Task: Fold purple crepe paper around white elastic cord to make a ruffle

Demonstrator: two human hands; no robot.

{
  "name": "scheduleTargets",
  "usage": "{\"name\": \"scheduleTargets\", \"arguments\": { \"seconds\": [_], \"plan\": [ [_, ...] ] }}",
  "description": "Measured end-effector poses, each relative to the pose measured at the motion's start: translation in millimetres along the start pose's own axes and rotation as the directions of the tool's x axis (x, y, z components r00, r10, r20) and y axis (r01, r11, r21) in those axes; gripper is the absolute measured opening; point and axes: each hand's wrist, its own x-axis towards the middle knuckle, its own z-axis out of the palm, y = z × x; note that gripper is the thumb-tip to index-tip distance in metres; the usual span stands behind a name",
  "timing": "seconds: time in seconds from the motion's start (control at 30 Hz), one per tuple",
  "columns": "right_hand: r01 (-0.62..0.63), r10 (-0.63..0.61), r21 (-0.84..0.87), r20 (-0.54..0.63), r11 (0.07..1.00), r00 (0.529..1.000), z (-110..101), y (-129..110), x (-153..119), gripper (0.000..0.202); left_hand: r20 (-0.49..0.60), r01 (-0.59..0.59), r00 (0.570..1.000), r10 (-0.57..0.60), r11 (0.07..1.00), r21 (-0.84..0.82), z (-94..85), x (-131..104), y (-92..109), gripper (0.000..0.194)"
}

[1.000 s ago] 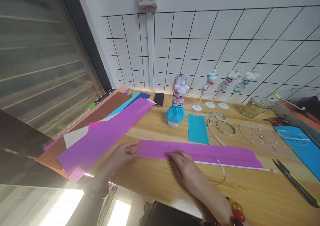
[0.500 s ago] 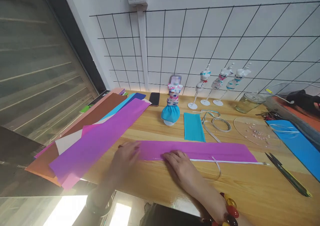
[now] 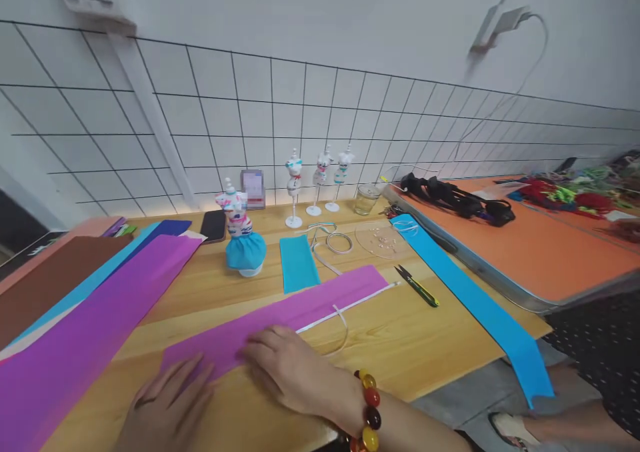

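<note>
A long purple strip (image 3: 320, 305), fabric or paper, lies across the wooden table, with a narrow white tape (image 3: 370, 297) along its near edge. The tape's loose end curls onto the wood. Over the strip's left end lies my left hand (image 3: 170, 402), its fingers spread and slightly blurred. My right hand (image 3: 295, 372) is on the near edge at mid-strip, fingers together and bent down against it, the thumb mostly hidden. Black-and-yellow thread snips (image 3: 417, 285) lie past the strip's right end. Behind it are a turquoise piece (image 3: 299, 263) and a small dress form (image 3: 237, 232) in a turquoise skirt.
Coloured sheets (image 3: 100, 299) lie stacked at the left. Several small forms, a glass jar (image 3: 367, 200) and a plate of beads (image 3: 383, 239) stand at the back. A blue strip (image 3: 470, 292) hangs over the right edge, near an orange-topped table (image 3: 540, 252) and a person's leg (image 3: 560, 415).
The view has swung right, bringing the orange table and a person's leg into sight. My left hand, lifted and blurred before, now lies over the strip's left end; the strip appears more slanted.
</note>
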Motion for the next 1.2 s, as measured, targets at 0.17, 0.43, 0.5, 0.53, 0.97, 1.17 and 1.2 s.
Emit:
{"name": "scheduleTargets", "arguments": {
  "seconds": [0.17, 0.43, 0.5, 0.53, 0.97, 1.17, 1.2],
  "plan": [
    [-0.076, 0.085, 0.091, -0.102, 0.993, 0.991, -26.2, 6.1, -19.4, 0.030, 0.087, 0.183, 0.981, -0.176, 0.980, -0.082, 9.5, -5.8, -1.7, 0.030],
    [-0.239, 0.256, 0.100, -0.230, 0.966, 0.939, -39.5, 64.5, -35.9, 0.032, 0.063, 0.293, 0.956, -0.288, 0.952, -0.094, -6.6, 5.4, 8.1, 0.032],
    [-0.334, 0.347, 0.097, -0.282, 0.938, 0.894, -43.4, 89.6, -37.1, 0.032, 0.080, 0.322, 0.946, -0.315, 0.942, -0.097, -7.9, 4.5, 9.5, 0.032],
    [-0.395, 0.404, 0.093, -0.308, 0.914, 0.861, -45.7, 102.6, -37.6, 0.032, 0.087, 0.328, 0.943, -0.321, 0.939, -0.099, -7.9, 3.8, 9.8, 0.032],
    [-0.601, 0.579, 0.049, -0.339, 0.798, 0.741, -70.6, 190.2, -23.4, 0.034, -0.015, 0.289, 0.957, -0.290, 0.955, -0.065, -17.9, 11.6, 8.7, 0.031],
    [-0.633, 0.602, 0.030, -0.348, 0.774, 0.719, -72.8, 214.8, -15.8, 0.033, 0.006, 0.323, 0.946, -0.324, 0.940, -0.110, -19.0, 10.0, 11.0, 0.031],
    [-0.625, 0.595, 0.030, -0.344, 0.780, 0.726, -72.4, 214.4, -15.2, 0.033, 0.007, 0.327, 0.944, -0.329, 0.938, -0.114, -20.4, 10.8, 12.3, 0.030]
  ]
}}
